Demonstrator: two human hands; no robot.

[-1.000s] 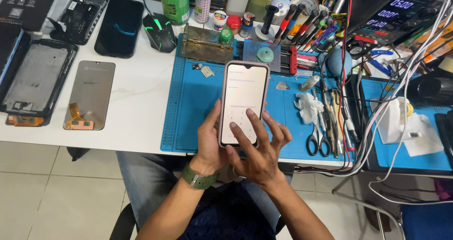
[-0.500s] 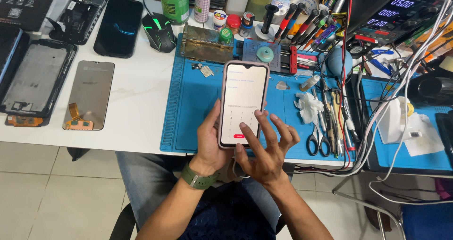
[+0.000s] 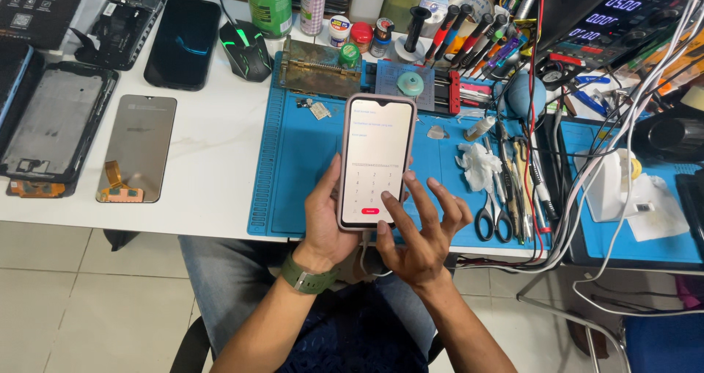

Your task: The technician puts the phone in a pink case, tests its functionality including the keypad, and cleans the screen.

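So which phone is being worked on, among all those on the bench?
Find the blue mat in the middle of the white table. Above its near edge, the left hand holds a phone upright. It alone has a lit white screen.

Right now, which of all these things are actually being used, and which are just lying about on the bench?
In use:
- lit smartphone, held upright over the blue mat
- left hand, grip around the phone
- right hand, finger at the screen's lower edge

Lying about:
- scissors
- computer mouse
- loose display panel
- dark phone
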